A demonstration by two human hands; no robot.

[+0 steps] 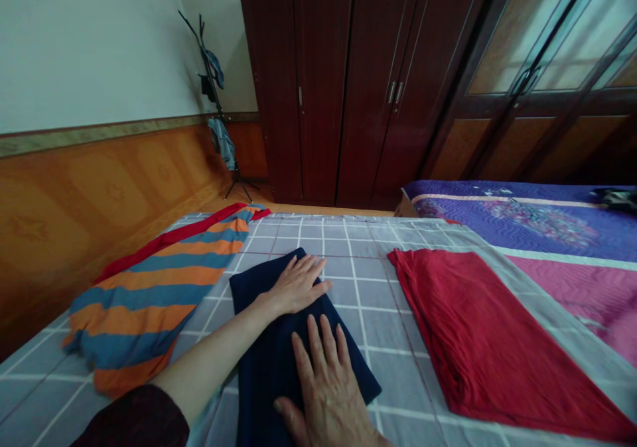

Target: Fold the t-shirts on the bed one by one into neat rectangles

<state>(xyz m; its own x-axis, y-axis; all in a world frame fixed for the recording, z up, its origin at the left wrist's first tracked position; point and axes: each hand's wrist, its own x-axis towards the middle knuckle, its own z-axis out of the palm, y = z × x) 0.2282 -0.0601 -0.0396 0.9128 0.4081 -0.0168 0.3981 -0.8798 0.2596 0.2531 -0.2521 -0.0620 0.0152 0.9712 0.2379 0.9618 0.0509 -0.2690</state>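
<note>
A folded dark navy cloth [263, 374] lies on the grey checked bedcover [393, 410], running from the bottom edge toward the middle. My left hand [298, 286] rests flat on its far end, fingers a little apart and pointing right. Nearer to me, my right hand [326, 387] lies palm down on the same cloth, its fingers spread and pointing away. Neither hand grips anything. To the right is a folded red garment [488, 334]. On the left, an orange and blue striped garment [164, 288] with a red edge lies loosely spread.
Beyond the bed's far edge stands a dark red wardrobe [323, 89]. A coat rack [212, 82] with items hanging on it is in the back left corner. At the right is another surface with a purple and pink quilt [547, 228].
</note>
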